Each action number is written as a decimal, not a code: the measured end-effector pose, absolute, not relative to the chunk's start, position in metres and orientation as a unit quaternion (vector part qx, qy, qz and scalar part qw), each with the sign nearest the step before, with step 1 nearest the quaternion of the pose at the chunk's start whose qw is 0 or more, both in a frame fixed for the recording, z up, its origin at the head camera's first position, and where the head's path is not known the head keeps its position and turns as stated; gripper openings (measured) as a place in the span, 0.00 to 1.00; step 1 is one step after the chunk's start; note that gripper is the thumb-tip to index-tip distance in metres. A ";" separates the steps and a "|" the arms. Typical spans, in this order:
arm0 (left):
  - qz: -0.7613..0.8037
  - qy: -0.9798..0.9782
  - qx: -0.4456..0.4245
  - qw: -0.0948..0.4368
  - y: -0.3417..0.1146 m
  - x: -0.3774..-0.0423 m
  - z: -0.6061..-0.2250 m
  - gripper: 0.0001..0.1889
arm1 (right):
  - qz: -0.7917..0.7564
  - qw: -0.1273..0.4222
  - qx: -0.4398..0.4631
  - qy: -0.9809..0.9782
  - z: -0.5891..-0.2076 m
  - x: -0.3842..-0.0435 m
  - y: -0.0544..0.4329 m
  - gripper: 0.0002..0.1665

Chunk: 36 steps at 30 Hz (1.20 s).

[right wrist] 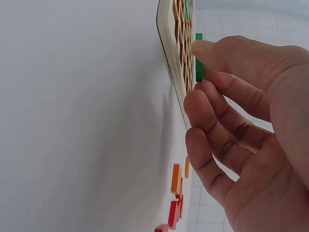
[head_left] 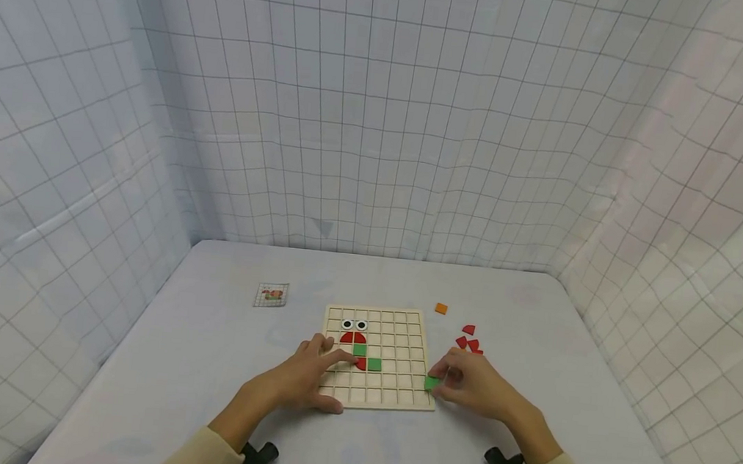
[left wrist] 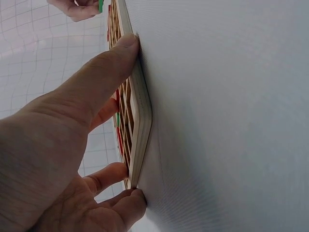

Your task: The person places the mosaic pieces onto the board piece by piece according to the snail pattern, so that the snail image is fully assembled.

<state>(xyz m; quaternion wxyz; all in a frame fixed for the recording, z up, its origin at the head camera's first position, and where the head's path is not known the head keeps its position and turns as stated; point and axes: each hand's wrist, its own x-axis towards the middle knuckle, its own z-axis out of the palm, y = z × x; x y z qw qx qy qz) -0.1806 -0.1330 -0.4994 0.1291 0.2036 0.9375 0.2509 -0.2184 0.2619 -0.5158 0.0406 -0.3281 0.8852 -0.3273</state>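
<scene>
A wooden grid board [head_left: 396, 404] lies on the table. My left hand [head_left: 301, 377] spans its near left corner, thumb against the near edge, index finger reaching to a red quarter-circle tile [head_left: 361, 364]. Between thumb and fingers, my right hand [head_left: 474, 382] pinches a green square tile [right wrist: 199, 58] by the board's right edge. Two round eye tiles [head_left: 354, 325] sit in upper left cells, above two red quarter-circle tiles [head_left: 353, 338]. Below those is a green square [head_left: 360, 350]; another green square [head_left: 374, 365] lies beside the touched red tile.
Beyond my right hand lie several loose red quarter-circle tiles [head_left: 469, 330] and an orange square tile [head_left: 441, 308]. A small picture card [head_left: 272, 295] lies left of the board. White gridded cloth walls [head_left: 378, 151] surround the table [head_left: 210, 262].
</scene>
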 end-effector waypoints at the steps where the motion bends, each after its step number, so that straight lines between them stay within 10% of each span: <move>1: 0.251 0.938 0.204 0.129 -0.133 -0.181 -0.499 0.44 | -0.328 0.040 -0.329 0.885 -0.515 -0.219 0.260 0.12; 36: 0.257 0.935 0.205 0.132 -0.132 -0.179 -0.497 0.42 | -0.307 0.046 -0.335 0.890 -0.513 -0.241 0.195 0.11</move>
